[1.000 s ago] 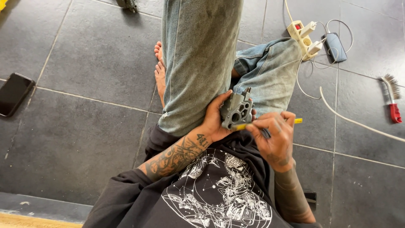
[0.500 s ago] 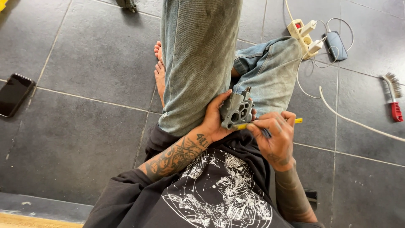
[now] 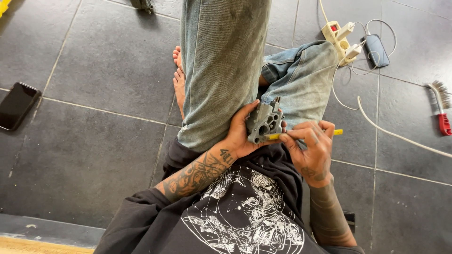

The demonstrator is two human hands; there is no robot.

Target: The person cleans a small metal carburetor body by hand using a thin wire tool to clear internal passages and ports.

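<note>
I sit on a dark tiled floor with my legs in jeans stretched ahead. My left hand (image 3: 240,134) grips a grey metal engine part (image 3: 265,123) with several round ports, held over my lap. My right hand (image 3: 310,148) holds a thin yellow-handled tool (image 3: 337,132), its tip pressed against the lower edge of the metal part. Both forearms come up from the bottom of the head view over my black printed shirt.
A black phone (image 3: 16,106) lies on the floor at the far left. A white power strip (image 3: 338,36) with plugs, a second phone (image 3: 376,50) on charge and a white cable (image 3: 400,137) lie at the upper right. A red-handled brush (image 3: 441,108) lies at the right edge.
Both hands stay on the metal part and the tool; the right hand's fingers have shifted slightly along the tool.
</note>
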